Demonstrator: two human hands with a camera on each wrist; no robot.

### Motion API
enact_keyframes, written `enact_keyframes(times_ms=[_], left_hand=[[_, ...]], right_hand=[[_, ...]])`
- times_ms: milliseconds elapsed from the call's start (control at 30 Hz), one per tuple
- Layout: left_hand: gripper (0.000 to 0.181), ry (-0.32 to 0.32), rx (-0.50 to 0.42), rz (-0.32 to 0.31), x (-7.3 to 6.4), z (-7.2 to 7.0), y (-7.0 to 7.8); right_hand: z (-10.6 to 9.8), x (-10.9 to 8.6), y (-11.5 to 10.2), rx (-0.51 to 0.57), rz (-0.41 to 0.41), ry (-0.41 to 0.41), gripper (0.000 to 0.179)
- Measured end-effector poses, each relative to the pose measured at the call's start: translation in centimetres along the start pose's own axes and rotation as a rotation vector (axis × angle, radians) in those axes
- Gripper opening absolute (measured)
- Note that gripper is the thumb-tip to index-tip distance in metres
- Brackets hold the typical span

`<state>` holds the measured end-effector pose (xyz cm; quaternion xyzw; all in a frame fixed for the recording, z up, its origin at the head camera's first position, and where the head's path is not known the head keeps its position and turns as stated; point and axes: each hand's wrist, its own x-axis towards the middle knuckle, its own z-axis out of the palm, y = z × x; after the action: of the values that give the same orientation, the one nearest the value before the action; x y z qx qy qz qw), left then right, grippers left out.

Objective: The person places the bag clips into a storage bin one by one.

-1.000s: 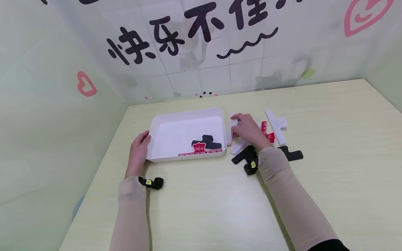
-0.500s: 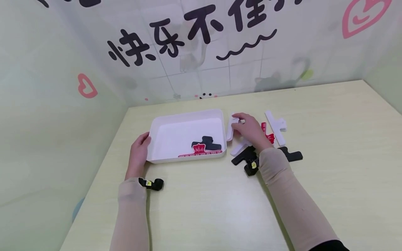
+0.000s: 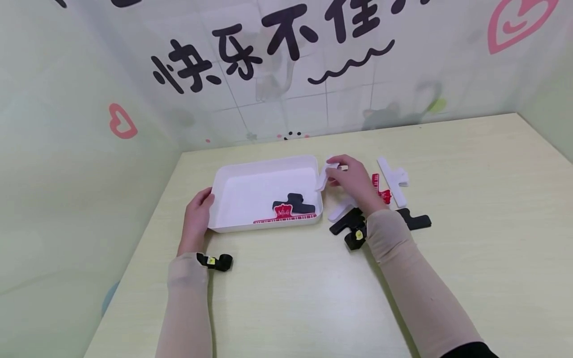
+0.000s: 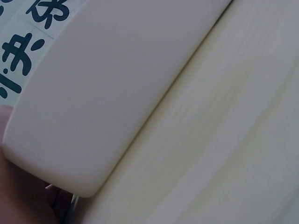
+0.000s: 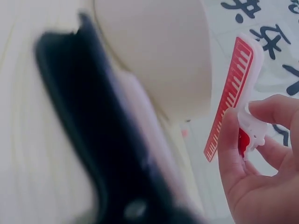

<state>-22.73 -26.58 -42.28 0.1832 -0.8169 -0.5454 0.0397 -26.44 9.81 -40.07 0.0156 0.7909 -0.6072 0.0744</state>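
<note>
My right hand (image 3: 353, 180) pinches a bag clip (image 5: 237, 88) between thumb and fingers. The clip has a white side and a red side with white marks. It is raised beside the right wall of a white tray (image 3: 250, 186), overlapping the rim in the head view. My left hand (image 3: 197, 218) grips the tray's left end, thumb at the rim. Inside the tray lie a black clip (image 3: 295, 204) and a red clip (image 3: 284, 213) with a long striped bar, both near the front right corner.
Right of the tray lie more clips: a white one (image 3: 394, 181), a red one (image 3: 383, 193), a black one (image 3: 418, 220), another black one (image 3: 343, 222) and a white one (image 3: 341, 209). My right forearm partly covers them. A printed cloth (image 3: 286, 109) hangs behind the table (image 3: 286, 298).
My right hand has lifted the bag clip from beside the tray and carried it slightly left and back, up to the tray's right rim. My left hand stays in place.
</note>
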Motion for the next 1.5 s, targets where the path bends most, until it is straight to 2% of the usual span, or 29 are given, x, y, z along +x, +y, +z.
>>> enact_keyframes(times_ms=[300,533,667,767,867,1000,1300,1500], left_hand=[[0.044,-0.004,-0.002,0.001,0.1,0.0,0.0],[0.045,-0.003,0.008,0.011,0.0,-0.2,-0.1],[0.044,-0.002,0.0,-0.015,-0.1,-0.2,-0.2],[0.044,-0.001,-0.003,-0.009,0.0,-0.1,0.0],[0.044,0.004,0.0,0.014,0.0,-0.1,0.1],[0.044,0.002,0.002,0.005,0.0,0.0,0.2],[0.044,0.003,0.0,0.009,-0.1,-0.2,0.1],[0.044,0.01,0.002,-0.006,0.0,-0.1,0.2]], right_hand=[[1.9,-1.2,-1.8,0.13,-0.076,-0.034,0.034],[3.4,-1.7,-2.0,0.102,-0.121,-0.116,0.04],[4.0,-2.0,-1.7,0.094,-0.134,-0.136,0.041],[4.3,-2.0,-1.7,0.079,-0.15,-0.137,0.041],[4.8,-1.8,-1.7,0.047,-0.161,-0.131,0.041],[5.4,-1.9,-1.8,-0.026,-0.157,-0.109,0.04],[6.0,-1.8,-1.6,-0.278,-0.221,-0.046,0.037],[6.0,-1.9,-1.6,-0.343,-0.236,-0.045,0.03]])
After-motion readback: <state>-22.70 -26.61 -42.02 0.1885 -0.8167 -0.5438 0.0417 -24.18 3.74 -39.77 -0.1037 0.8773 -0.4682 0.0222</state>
